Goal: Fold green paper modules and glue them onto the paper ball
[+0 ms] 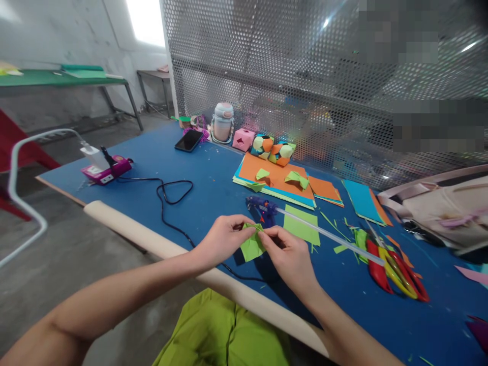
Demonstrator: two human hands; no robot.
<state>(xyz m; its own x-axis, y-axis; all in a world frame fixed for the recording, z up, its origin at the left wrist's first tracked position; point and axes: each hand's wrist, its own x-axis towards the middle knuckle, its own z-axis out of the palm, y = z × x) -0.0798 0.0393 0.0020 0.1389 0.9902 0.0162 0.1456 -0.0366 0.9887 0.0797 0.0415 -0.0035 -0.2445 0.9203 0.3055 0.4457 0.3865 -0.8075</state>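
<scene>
Between my two hands, just above the near part of the blue table, is a small folded piece of light green paper (252, 248). My left hand (225, 235) pinches its upper left edge with thumb and fingers. My right hand (286, 249) grips the upper right corner the same way. Right behind the paper lies a blue glue gun (263, 206) with a long clear glue stick (328, 235) sticking out to the right. A flat light green paper square (302, 225) rests under that stick.
Folded green pieces (297, 179) lie on stacked orange paper (249, 165). Paper balls (282, 151), a pink paper cube (243, 139), a bottle (222, 124) and a phone (189, 140) stand behind. Scissors (398, 269) are right; a power strip (107, 170) with a black cord is left.
</scene>
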